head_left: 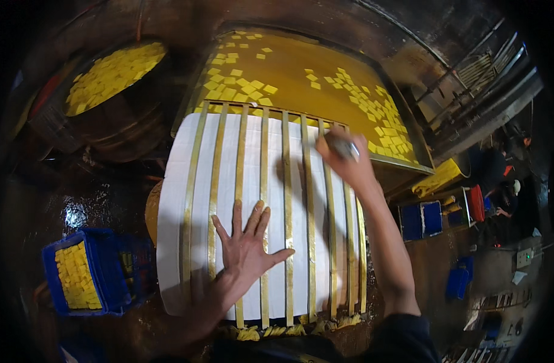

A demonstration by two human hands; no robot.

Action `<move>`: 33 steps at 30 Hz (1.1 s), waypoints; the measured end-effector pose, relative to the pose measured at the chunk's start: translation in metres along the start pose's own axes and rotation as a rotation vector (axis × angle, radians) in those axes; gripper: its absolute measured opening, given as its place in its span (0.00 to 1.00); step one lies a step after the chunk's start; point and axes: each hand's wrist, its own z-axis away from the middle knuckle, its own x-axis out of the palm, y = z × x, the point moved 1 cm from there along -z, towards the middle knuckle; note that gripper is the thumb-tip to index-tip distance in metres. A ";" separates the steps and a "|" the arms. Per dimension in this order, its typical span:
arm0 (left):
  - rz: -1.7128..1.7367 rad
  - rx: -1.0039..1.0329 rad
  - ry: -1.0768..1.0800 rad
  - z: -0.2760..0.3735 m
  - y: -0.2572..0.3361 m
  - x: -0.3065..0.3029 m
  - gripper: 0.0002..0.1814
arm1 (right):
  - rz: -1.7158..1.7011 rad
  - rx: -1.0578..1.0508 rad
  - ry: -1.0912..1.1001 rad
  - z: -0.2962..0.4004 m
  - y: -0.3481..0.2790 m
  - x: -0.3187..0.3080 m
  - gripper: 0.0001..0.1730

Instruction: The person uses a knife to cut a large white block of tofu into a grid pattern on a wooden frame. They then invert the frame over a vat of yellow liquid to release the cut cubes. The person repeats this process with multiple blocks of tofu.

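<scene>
A large white slab (275,181), its surface marked with faint lines, lies before me under a rack of long yellowish slats (264,163). My left hand (245,252) is spread palm down across the slats near the middle, fingers pointing away from me. Toward the far right corner of the rack, my right hand (352,159) is closed around a tool (344,146) with a shiny metal part. Motion blur hides the tool's exact kind and whether it touches the slab. Yellow cloth (286,331) is bunched along the near edge.
Beyond the rack, yellow square pieces (229,94) float in a wide vat (406,167) of yellow liquid. A barrel (123,131) of yellow pieces stands far left. Left lies a blue crate (111,277) holding yellow blocks (77,277). Other people (506,199) are at far right, near blue crates (413,222).
</scene>
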 end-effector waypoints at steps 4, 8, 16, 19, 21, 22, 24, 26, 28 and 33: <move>0.047 0.058 -0.001 -0.004 0.013 0.000 0.58 | 0.202 0.092 -0.036 -0.067 0.086 0.039 0.10; 0.029 0.004 -0.010 -0.001 -0.002 -0.002 0.58 | 0.042 0.149 -0.256 0.006 0.051 0.036 0.10; 0.016 0.004 -0.080 -0.007 0.006 0.001 0.58 | -0.341 0.393 -0.902 0.184 -0.119 -0.056 0.07; -0.053 -0.066 -0.154 -0.001 -0.010 -0.011 0.60 | -0.238 0.201 -0.378 0.066 -0.096 -0.017 0.07; -0.021 -0.049 -0.103 0.002 -0.009 -0.008 0.59 | -0.056 0.089 -0.126 -0.017 -0.044 0.029 0.10; 0.007 -0.020 -0.123 -0.001 0.003 -0.008 0.58 | -0.005 0.024 0.028 -0.050 -0.010 0.045 0.09; 0.026 0.037 -0.147 -0.005 0.018 -0.002 0.57 | 0.095 0.031 0.052 -0.074 0.049 0.063 0.08; 0.034 0.060 -0.130 -0.006 0.021 -0.003 0.56 | 0.186 -0.013 0.007 -0.073 0.072 0.064 0.08; 0.030 -0.003 -0.111 0.001 0.001 -0.009 0.52 | 0.142 0.005 -0.056 -0.046 0.029 0.077 0.08; 0.073 0.001 -0.091 0.000 -0.012 -0.019 0.39 | -0.182 0.247 -0.697 0.160 -0.115 0.000 0.11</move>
